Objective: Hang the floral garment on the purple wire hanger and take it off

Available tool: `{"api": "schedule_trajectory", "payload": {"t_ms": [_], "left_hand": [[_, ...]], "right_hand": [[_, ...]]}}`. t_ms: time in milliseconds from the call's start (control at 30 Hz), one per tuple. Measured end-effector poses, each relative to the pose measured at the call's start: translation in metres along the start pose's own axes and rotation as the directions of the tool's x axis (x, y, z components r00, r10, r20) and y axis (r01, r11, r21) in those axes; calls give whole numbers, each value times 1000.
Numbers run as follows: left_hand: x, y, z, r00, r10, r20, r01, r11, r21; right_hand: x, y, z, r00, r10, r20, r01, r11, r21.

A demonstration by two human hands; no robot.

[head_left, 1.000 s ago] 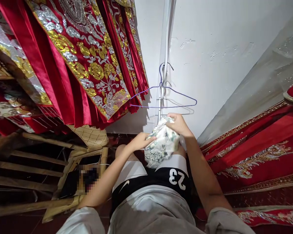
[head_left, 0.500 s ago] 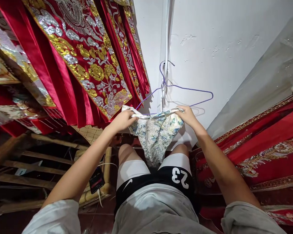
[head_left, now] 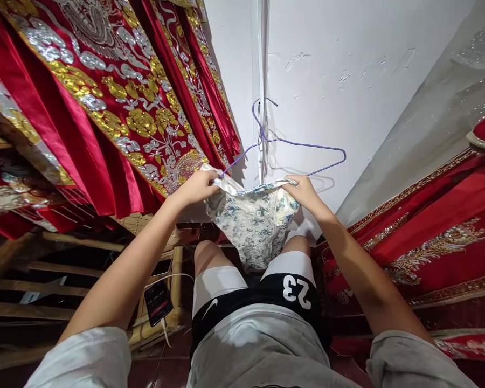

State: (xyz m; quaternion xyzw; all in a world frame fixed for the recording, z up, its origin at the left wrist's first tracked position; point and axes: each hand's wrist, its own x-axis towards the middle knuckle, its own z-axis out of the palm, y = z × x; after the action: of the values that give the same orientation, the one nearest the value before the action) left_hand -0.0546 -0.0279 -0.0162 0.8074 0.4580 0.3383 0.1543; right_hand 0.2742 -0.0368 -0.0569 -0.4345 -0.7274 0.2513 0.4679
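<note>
A small white garment with a blue-green floral print (head_left: 253, 223) hangs stretched between my hands, above my knees. My left hand (head_left: 198, 186) is closed on its top edge at the left corner, thumb over the cloth. At the right corner my right hand (head_left: 302, 193) pinches the same edge. Behind the garment is a purple wire hanger (head_left: 307, 144), its hook at a white vertical strip (head_left: 260, 64) on the wall. The hanger's left arm reaches down to the cloth near my left hand; its lower bar is mostly hidden, so I cannot tell whether it runs inside.
Red embroidered garments (head_left: 141, 108) hang close on the left, and more red beaded cloth (head_left: 440, 231) lies along the right. A bamboo chair (head_left: 177, 280) stands low at the left with a phone (head_left: 158, 304) and its white cable. The white wall (head_left: 327, 64) is ahead.
The garment has spread wider and flatter between my hands, its lower part fuller. Both hands keep their hold. The view has shifted slightly, so the wall and hanger appear further left.
</note>
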Motion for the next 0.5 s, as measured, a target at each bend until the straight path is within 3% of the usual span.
{"api": "schedule_trajectory", "payload": {"t_ms": [67,133,233,300,367,433,500], "left_hand": [[5,15,0,992,72,-100,-80,994,-79],[9,26,4,981,54,-186,-89,979,-185],[11,28,10,967,14,-255,-85,959,-269],[13,24,11,973,16,-230,-91,944,-316],[15,23,8,987,-10,-158,-52,921,-387],[18,24,3,992,-62,-107,10,903,-429],[20,27,-3,979,-109,-173,22,897,-442]], "right_hand": [[-2,-4,4,999,-9,38,8,1000,19],[-5,-7,5,999,-28,34,28,1000,-10],[-8,-4,-7,987,-56,-148,40,993,-109],[-4,4,-23,946,-57,-319,1,985,-174],[6,14,-43,911,-46,-410,-56,970,-235],[18,22,-64,914,-31,-404,-91,956,-280],[28,24,-83,944,-8,-331,-96,950,-297]]}}
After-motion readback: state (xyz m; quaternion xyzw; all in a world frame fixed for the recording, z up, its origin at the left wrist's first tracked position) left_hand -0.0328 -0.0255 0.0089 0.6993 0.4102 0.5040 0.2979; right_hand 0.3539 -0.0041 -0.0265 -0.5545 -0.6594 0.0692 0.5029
